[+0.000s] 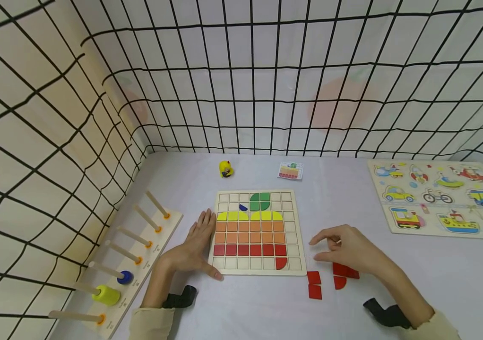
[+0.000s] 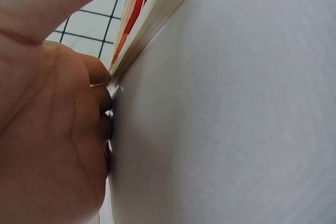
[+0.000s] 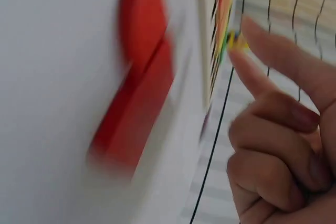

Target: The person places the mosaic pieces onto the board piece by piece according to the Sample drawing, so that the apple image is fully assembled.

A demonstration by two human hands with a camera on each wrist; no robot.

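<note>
A wooden grid board [image 1: 301,264] lies mid-table, filled with rows of red, orange and yellow tiles [image 1: 250,225], a green shape [image 1: 260,201] and a small blue piece [image 1: 243,207]. My left hand [image 1: 192,248] rests flat along its left edge, fingers straight and thumb at the front corner. In the left wrist view the palm [image 2: 52,140] is beside the board's side. To the right of the board is my right hand [image 1: 345,248], its thumb and index finger apart with nothing between them and its other fingers curled. Loose red squares [image 1: 314,292] and a rounded red piece [image 1: 340,282] lie below it.
A pegboard [image 1: 128,293] with upright rods, a blue ring [image 1: 125,277] and a yellow ring [image 1: 108,295] stands at left. Behind the board are a yellow duck [image 1: 225,168] and a pattern card [image 1: 290,171]. A vehicle puzzle [image 1: 441,198] lies at right. Black netting [image 1: 252,71] surrounds the table.
</note>
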